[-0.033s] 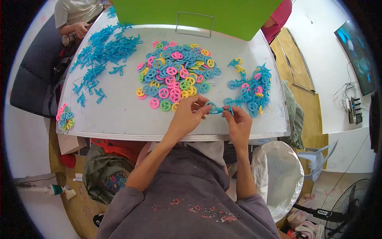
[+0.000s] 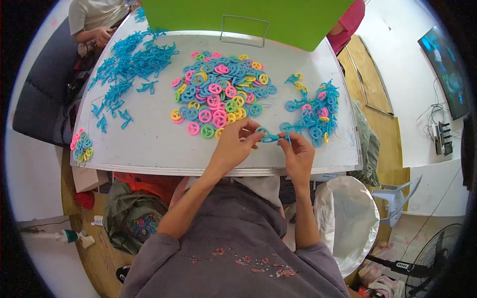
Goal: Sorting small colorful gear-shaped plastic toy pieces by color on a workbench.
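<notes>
Over the table's near edge, my left hand [image 2: 234, 147] pinches a small blue plastic wheel [image 2: 264, 132] between thumb and fingers. My right hand [image 2: 299, 155] is closed on a blue forked plastic piece [image 2: 287, 137], which meets the wheel between the two hands. Whether the two parts are joined is too small to tell. Just beyond my left hand lies a heap of spoked wheels [image 2: 213, 89] in blue, pink, yellow and green. Beside my right hand is a pile of blue forked pieces with wheels on them [image 2: 318, 111].
Loose blue forked pieces [image 2: 131, 59] spread over the table's far left. A few small wheels [image 2: 82, 146] lie at its left corner. A green panel [image 2: 198, 20] stands at the back. Below are a sack of coloured parts [image 2: 141, 223] and a white sack [image 2: 348, 218]. Two other people sit across.
</notes>
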Motion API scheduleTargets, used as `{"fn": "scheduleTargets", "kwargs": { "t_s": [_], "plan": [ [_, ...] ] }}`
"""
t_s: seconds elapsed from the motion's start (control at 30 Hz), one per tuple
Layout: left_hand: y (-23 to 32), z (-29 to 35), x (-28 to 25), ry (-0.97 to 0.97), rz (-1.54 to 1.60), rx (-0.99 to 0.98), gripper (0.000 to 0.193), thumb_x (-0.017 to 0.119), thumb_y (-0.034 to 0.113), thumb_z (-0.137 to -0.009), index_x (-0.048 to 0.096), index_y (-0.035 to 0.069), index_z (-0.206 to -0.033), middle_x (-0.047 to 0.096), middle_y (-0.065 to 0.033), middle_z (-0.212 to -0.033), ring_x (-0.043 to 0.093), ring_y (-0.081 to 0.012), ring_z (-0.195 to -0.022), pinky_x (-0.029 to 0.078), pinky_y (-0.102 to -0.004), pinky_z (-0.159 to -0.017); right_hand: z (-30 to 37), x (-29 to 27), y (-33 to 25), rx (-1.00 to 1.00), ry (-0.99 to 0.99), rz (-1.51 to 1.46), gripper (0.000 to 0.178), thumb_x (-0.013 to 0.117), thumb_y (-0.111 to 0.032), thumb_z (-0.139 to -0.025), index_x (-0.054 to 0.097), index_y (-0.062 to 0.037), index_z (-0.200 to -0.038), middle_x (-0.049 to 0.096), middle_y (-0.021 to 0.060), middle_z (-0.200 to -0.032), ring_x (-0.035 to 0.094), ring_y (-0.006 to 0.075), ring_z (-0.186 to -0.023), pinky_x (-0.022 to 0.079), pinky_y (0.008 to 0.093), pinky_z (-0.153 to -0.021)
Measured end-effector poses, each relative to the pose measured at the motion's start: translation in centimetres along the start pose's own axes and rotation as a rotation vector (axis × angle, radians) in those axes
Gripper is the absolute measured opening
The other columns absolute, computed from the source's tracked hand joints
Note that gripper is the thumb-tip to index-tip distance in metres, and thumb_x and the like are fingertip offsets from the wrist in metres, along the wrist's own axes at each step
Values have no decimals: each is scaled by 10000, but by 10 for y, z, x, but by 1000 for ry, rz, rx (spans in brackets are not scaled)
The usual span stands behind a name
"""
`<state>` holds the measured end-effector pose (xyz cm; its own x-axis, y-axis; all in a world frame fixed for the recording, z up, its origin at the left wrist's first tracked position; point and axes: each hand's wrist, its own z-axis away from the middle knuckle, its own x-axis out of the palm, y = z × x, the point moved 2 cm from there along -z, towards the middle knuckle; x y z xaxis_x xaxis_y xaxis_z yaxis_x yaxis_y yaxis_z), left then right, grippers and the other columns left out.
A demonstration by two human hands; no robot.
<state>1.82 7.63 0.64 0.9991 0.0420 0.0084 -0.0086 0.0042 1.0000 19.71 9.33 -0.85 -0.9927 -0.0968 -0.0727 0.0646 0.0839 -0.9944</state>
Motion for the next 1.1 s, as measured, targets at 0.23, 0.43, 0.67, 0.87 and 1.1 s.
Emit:
{"fn": "scheduleTargets", "kwargs": {
  "t_s": [0.23, 0.43, 0.67, 0.87, 1.1],
  "plan": [
    [-10, 1, 0, -22, 252, -138, 72, 529, -43, -907, 510, -35, -976, 615, -100, -894, 660, -193, -781, 593, -329, -712, 2, 8, -1, -109, 2, 98, 109, 654, -8, -838, 655, 1, -946, 677, 74, -908, 620, 141, -904, 472, 284, -854],
    [-10, -2, -2, 51, 44, -93, 71, 508, -81, -886, 526, -35, -937, 618, -96, -819, 654, -163, -768, 564, -288, -664, 1, 13, -3, -68, -61, 159, 94, 640, -5, -866, 643, 11, -958, 668, 50, -897, 590, 86, -810, 458, 223, -764],
    [0, -3, 4, 93, -181, 32, 129, 535, -68, -861, 593, -22, -967, 621, -67, -759, 642, -129, -724, 513, -252, -636, -6, 10, 8, 211, -122, -97, 143, 622, -135, -915, 659, -7, -967, 683, 40, -876, 604, 68, -776, 467, 204, -693],
    [1, 0, -4, 185, 74, 47, 199, 578, -11, -880, 657, 9, -1061, 670, -102, -861, 663, -146, -752, 545, -258, -634, -8, 13, -3, 346, -219, -123, 176, 639, -198, -911, 668, -30, -951, 684, 36, -852, 609, 66, -718, 480, 208, -653],
    [-3, 8, -5, 125, 234, -27, 195, 543, 23, -927, 656, -36, -1075, 659, -94, -977, 649, -133, -839, 583, -267, -743, -8, 24, 0, 376, -163, -240, 211, 652, -207, -900, 648, 4, -887, 649, 42, -751, 608, 108, -668, 500, 245, -637]
  ]
}}
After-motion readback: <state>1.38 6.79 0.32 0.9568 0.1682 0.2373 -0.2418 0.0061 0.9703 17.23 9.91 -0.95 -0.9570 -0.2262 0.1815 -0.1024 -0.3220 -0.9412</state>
